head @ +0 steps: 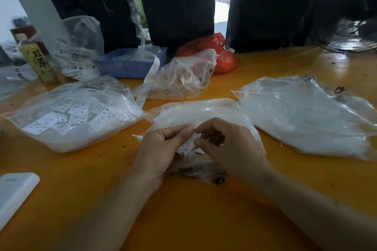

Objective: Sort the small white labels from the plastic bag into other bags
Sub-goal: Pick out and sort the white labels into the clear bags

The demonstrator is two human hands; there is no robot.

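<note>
An XS label (186,145) is being pinched by both the left hand (161,149) and right hand (230,149), over the source bag (204,112) at 6 o'clock. Probably next: it's getting dropped into the label bag (73,116) at 9 o'clock.

You are working bare-armed: no sleeve is showing on either forearm, and your left hand (161,149) and right hand (226,146) are seemingly wearing no gloves or rings, though shadow blurs the fingers.

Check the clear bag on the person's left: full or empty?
Partly full. The clear bag lies flat on the table, with many white labels visible through the plastic.
</note>
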